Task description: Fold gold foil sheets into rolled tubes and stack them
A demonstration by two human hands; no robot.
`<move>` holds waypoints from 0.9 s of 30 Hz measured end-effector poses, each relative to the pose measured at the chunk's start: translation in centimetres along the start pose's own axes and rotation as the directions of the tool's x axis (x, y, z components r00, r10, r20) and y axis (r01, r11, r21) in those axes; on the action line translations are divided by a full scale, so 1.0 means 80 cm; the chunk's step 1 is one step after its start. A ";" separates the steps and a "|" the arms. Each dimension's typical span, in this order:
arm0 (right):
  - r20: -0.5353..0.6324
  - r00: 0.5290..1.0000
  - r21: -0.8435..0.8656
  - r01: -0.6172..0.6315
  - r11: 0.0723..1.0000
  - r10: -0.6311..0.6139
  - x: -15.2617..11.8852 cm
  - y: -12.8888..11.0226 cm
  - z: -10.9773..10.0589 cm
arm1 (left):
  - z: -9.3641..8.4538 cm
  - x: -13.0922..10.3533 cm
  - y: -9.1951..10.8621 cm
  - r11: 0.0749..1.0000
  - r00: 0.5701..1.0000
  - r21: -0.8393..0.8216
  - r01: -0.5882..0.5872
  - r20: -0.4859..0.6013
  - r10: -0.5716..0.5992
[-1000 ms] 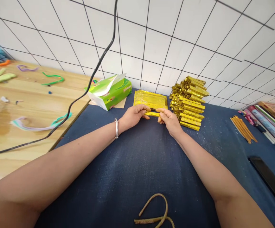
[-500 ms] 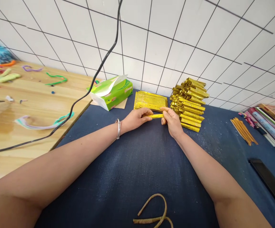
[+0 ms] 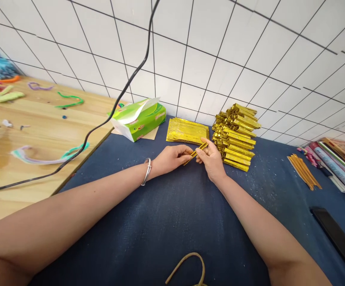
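While both hands pinch the thin gold strip (image 3: 194, 154), L hand (image 3: 171, 159) at its near end, R hand (image 3: 212, 161) at its far one, just in front of the flat gold pile (image 3: 187, 130), too hard a squeeze or twist could prob. crease it. The folded gold stack (image 3: 238, 137), R of that pile & v. near R hand, might topple if bumped.

Gold strip (image 3: 193, 154) in left fingers (image 3: 185, 149), right fingers (image 3: 201, 154); aslant
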State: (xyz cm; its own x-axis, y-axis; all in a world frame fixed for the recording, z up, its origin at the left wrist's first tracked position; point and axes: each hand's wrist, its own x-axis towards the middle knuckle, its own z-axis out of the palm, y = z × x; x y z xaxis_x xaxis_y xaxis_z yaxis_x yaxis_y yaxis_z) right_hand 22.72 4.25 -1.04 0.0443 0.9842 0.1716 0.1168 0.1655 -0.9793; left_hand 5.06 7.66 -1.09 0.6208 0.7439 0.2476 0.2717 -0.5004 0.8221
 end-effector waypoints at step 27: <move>0.040 0.999 0.056 0.019 0.998 -0.021 0.005 -0.002 -0.001 | 0.003 0.003 -0.005 0.999 0.982 0.001 0.042 -0.182 -0.041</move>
State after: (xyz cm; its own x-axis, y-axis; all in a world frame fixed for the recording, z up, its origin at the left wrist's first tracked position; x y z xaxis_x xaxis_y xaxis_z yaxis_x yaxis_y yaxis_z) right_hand 22.84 4.58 -0.82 0.0025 0.9822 0.1880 0.0616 0.1875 -0.9803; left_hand 5.28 7.92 -1.45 0.4647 0.8319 0.3032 0.2982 -0.4695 0.8311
